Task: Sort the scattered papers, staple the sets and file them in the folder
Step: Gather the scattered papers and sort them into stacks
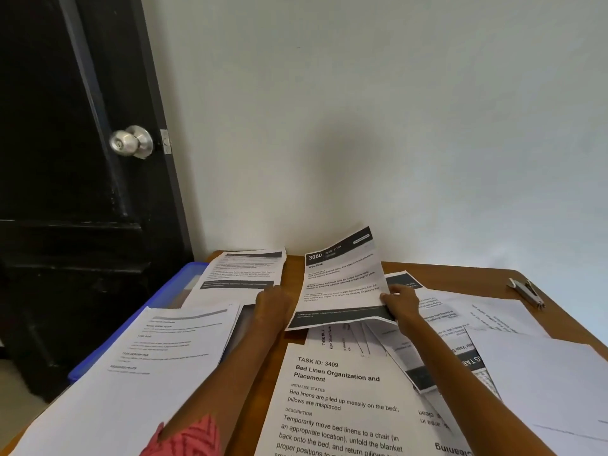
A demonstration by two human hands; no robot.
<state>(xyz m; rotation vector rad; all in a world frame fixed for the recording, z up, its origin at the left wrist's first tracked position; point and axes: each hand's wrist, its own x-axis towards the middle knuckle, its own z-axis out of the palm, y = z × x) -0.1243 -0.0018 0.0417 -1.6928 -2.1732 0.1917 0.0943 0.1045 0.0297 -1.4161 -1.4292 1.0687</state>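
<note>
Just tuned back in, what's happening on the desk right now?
A person is sorting loose printed papers on a wooden table. The right hand pinches the lower edge of a lifted sheet headed 3080. The left hand reaches toward another sheet lying partly over a blue folder. Other pages, including a Task ID 3409 sheet, lie scattered. The stapler sits untouched at the far right.

Single head view, worn by person, faces forward and down over desk (556, 292), close above papers (339, 399); wall (362, 110) far, door (65, 126) far left.
</note>
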